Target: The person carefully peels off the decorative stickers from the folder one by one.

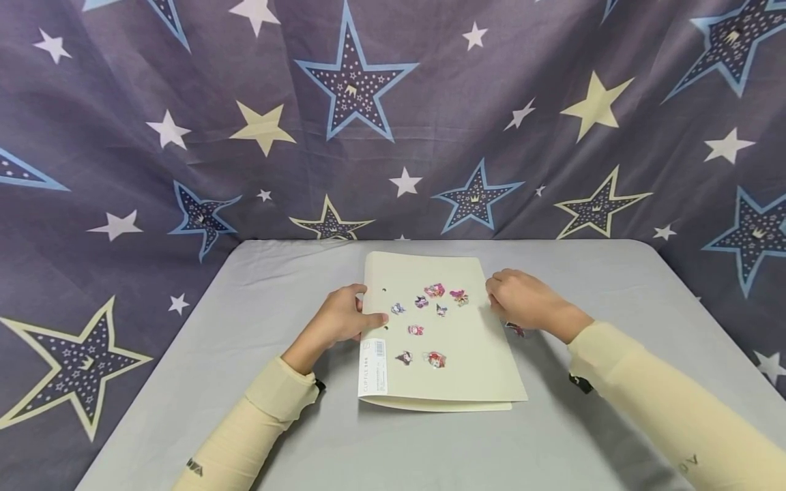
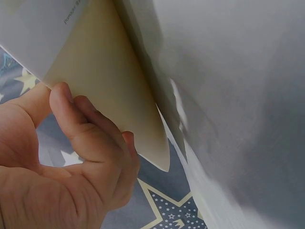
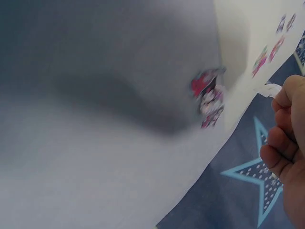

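Note:
A cream clip file folder (image 1: 454, 368) lies on the table, its spine label (image 1: 372, 367) to the left. Several small cartoon stickers (image 1: 415, 330) are scattered over its cover. My left hand (image 1: 340, 315) pinches the spine edge, thumb on the cover and fingers underneath; the left wrist view shows the fingers against the folder's cream underside (image 2: 114, 86). Beside the folder's right edge is my right hand (image 1: 518, 298). Its thumb and fingers pinch a small whitish, thin piece (image 3: 270, 90), whose printed side, if any, is hidden.
Below the right hand, more cartoon stickers (image 3: 209, 98) lie on the grey table (image 1: 295, 436) near the folder's right edge. A dark curtain (image 1: 393, 170) with stars hangs behind and around the table.

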The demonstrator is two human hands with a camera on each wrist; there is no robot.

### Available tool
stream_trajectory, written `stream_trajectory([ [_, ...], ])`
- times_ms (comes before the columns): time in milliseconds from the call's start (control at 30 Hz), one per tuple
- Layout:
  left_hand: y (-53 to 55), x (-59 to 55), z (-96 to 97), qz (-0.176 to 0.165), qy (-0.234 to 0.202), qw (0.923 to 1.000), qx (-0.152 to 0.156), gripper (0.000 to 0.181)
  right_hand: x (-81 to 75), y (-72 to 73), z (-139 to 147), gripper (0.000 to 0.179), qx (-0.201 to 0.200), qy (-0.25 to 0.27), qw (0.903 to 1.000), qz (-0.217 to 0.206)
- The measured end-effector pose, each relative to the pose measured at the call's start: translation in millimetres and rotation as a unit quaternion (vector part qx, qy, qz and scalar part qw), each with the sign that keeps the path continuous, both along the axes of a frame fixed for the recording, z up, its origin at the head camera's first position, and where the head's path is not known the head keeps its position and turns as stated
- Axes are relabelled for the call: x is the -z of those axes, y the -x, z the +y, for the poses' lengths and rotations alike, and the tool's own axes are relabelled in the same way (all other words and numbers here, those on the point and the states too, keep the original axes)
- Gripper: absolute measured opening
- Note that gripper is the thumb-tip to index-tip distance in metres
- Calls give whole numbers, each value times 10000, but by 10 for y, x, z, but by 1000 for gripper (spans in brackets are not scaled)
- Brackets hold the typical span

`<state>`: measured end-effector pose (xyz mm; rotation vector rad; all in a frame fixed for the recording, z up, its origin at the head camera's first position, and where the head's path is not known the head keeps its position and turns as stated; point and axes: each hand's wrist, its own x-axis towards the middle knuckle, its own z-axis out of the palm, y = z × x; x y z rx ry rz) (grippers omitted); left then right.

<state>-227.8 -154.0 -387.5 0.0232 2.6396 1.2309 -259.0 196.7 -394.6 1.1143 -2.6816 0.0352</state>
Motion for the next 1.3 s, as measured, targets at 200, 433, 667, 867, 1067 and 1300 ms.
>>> stream_trajectory([
  [200,3,6,-8,6,30,10000,-11,88,41,85,154,16,72,-382,9990,210],
  [433,4,13,-11,3,-10,10000,-16,88,85,117,280,14,49,-670,9969,418],
  [667,10,23,-13,4,22,10000,1,88,117,71,310,14,-7,-1126,9921,549],
  [867,5,11,-19,-1,-17,10000,-10,88,151,57,294,10,-58,-1196,9921,378],
  [1067,8,19,-20,5,-22,10000,-8,88,157,57,289,13,-208,-968,9950,109],
  [1300,11,20,-6,32,-58,10000,-9,87,122,58,306,26,-107,-760,9961,-430],
])
